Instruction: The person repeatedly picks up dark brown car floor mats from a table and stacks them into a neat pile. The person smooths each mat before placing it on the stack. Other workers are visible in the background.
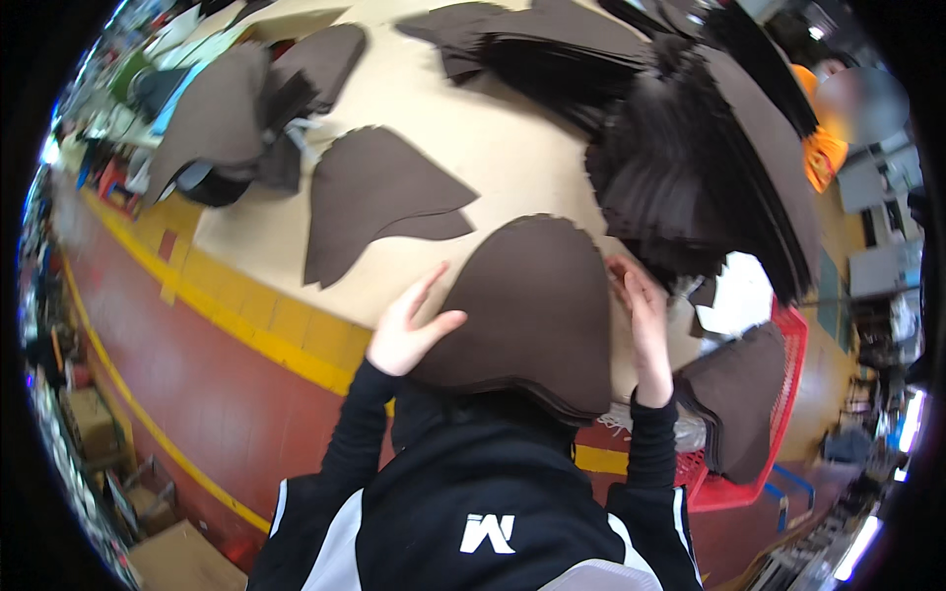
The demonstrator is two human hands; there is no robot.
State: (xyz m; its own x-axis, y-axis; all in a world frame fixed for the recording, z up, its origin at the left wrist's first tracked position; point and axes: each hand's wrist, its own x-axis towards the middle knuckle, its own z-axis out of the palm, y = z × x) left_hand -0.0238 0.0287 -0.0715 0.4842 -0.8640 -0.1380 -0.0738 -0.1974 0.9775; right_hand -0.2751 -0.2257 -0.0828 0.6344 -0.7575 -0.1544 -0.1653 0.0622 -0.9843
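At nine to ten o'clock of the view a loose heap of dark brown cut pieces (222,118) lies on the tan counter (512,148), and just right of it a single fan-shaped brown piece (370,202) lies flat over another. The person's left hand (406,330) rests at about seven o'clock of the rounded brown stack (532,305), fingers spread open and laid flat on its left edge, thumb pointing across the top sheet; it pinches nothing that can be seen. The stack sits at the counter's near edge, right in front of the person, and overhangs it slightly at six o'clock. The right hand (645,330) lies along the stack's three o'clock edge, fingers straight and together, palm pressed to the side. To square the pile well, both hands would best push inward evenly from opposite sides and tap the edges flush, while keeping the lower sheets from sliding off the counter. At one to two o'clock a big fanned pile of dark sheets (709,148) spreads out, and at four o'clock a red basket (793,364) holds more brown pieces.
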